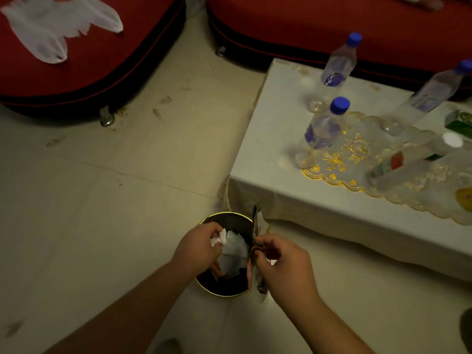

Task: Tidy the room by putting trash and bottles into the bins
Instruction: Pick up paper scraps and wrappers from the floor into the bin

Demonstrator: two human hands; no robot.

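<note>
Dim indoor light with a warm yellow-green cast; no lamp or window is visible. The whole picture is soft and smeared by motion blur, worst on the bottles (323, 127) and the white plastic bag (55, 23). The floor (107, 200) darkens toward the lower corners. Wide-angle distortion bends the counter (281, 139) edges. Shadows are faint and diffuse

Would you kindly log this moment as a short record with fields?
left hand: holds white tissue over the bin
right hand: grips a dark wrapper at the bin's rim
bin: round, dark, on the floor beside the table
bottles: three blue-capped, upright on the table, nearest
plastic bag: white, on the red sofa
</note>
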